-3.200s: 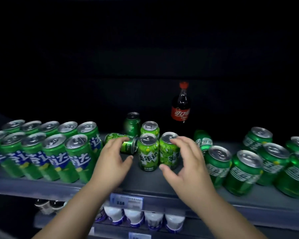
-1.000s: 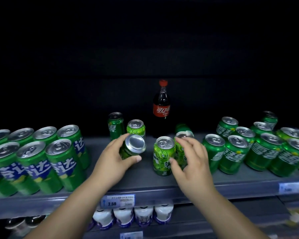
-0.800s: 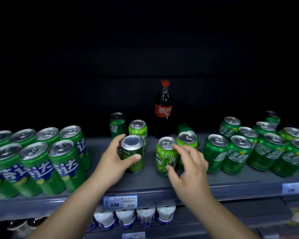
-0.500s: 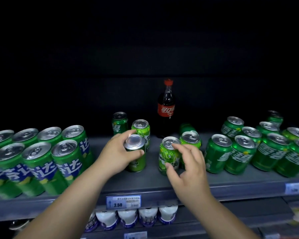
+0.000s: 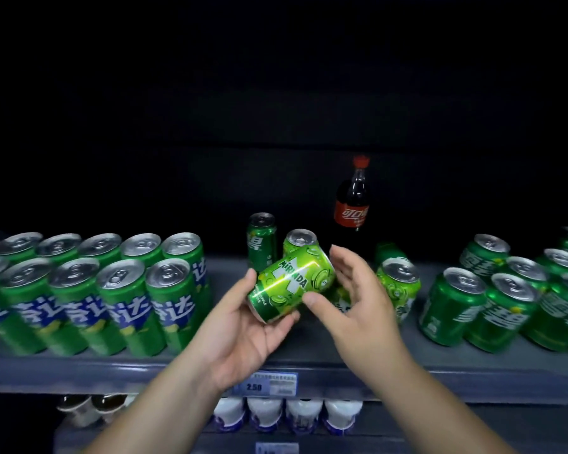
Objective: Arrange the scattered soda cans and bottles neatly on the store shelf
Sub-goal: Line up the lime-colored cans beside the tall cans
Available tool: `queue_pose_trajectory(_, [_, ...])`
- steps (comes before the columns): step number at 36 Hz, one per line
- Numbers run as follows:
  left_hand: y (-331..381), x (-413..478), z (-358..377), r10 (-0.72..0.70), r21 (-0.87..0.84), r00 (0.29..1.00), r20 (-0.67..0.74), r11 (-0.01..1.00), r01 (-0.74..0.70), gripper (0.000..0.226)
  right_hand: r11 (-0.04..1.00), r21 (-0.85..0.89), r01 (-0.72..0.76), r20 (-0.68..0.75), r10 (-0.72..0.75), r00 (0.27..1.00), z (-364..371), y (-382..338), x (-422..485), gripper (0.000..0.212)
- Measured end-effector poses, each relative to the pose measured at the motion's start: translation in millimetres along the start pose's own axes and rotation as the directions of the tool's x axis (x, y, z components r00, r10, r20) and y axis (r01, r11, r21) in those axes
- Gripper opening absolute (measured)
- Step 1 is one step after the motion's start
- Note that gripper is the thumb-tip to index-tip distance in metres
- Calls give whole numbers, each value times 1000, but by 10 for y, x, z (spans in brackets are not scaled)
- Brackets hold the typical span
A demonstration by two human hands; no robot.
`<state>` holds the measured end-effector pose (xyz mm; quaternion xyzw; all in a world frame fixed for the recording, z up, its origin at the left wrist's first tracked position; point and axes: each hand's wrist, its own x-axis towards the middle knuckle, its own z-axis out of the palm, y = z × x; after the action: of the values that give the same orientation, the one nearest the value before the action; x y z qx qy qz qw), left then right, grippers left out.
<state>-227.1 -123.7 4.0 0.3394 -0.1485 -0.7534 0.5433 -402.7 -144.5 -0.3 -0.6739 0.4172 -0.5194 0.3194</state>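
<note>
The left hand lies palm up, its fingers curled under and its thumb set against the lower end of a light-green Mirinda can, which it holds tilted in the air above the front part of the grey shelf, top end up and to the right. The right hand is beside it with fingers loosely spread; its thumb tip touches the can's side near the bottom, while the other fingers curve open around the upper end, and whether they touch the can cannot be told. Just behind the held can stands another light-green can, and left of that a slim dark-green Sprite can, both upright. Behind the right hand a further light-green can stands on the shelf, and a dark-green can lies just behind it, partly hidden. Farther back, well apart from the hands, a Coca-Cola bottle with a red cap stands upright against the dark rear of the shelf. To the left, two tight rows of tall green cans with blue-and-white lettering fill the shelf; to the right stands a looser cluster of stubby dark-green Sprite cans. A price tag reading 2.50 is fixed to the shelf's front edge, and below it a row of white bottles sits on the lower shelf.
</note>
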Motion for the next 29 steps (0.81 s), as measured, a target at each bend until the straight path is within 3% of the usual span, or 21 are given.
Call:
queue_pose_trajectory(4, [-52, -58, -104, -33, -12, 996, 78, 999, 34, 64, 980, 171, -106, 25, 103, 994, 75, -51, 66, 55])
queue_pose_trajectory(8, [-56, -100, -210, -83, 189, 986, 143, 980, 55, 68, 890, 402, -215, 125, 180, 976, 143, -132, 104, 40])
queue_pose_trajectory(12, [-2, -72, -338, 90, 452, 987, 137, 880, -143, 54, 877, 424, -226, 116, 195, 974, 181, -92, 111, 36])
queue_pose_trajectory(15, [64, -75, -365, 266, 661, 933, 243, 658, -360, 69, 925, 306, -225, 118, 198, 973, 245, -76, 60, 43])
queue_pose_trajectory(18, [70, -37, -361, 330, 758, 898, 291, 493, -427, 77, 949, 202, -243, 136, 219, 966, 329, -87, -3, 50])
queue_pose_trajectory(22, [57, 78, -449, 383, 778, 885, 264, 458, -430, 70, 980, 78, -184, 137, 172, 975, 342, -108, -70, 52])
queue_pose_trajectory(25, [52, 175, -504, 375, 792, 893, 247, 453, -409, 69, 967, -253, 17, -108, -45, 993, 215, -65, -89, 41])
queue_pose_trajectory(27, [43, 244, -541, 372, 803, 900, 229, 450, -391, 71, 904, -428, 5, -251, -124, 960, 130, 33, -110, 48])
queue_pose_trajectory(29, [30, 306, -578, 371, 806, 904, 212, 457, -376, 69, 837, -537, -99, -336, -105, 936, 74, 170, -133, 63])
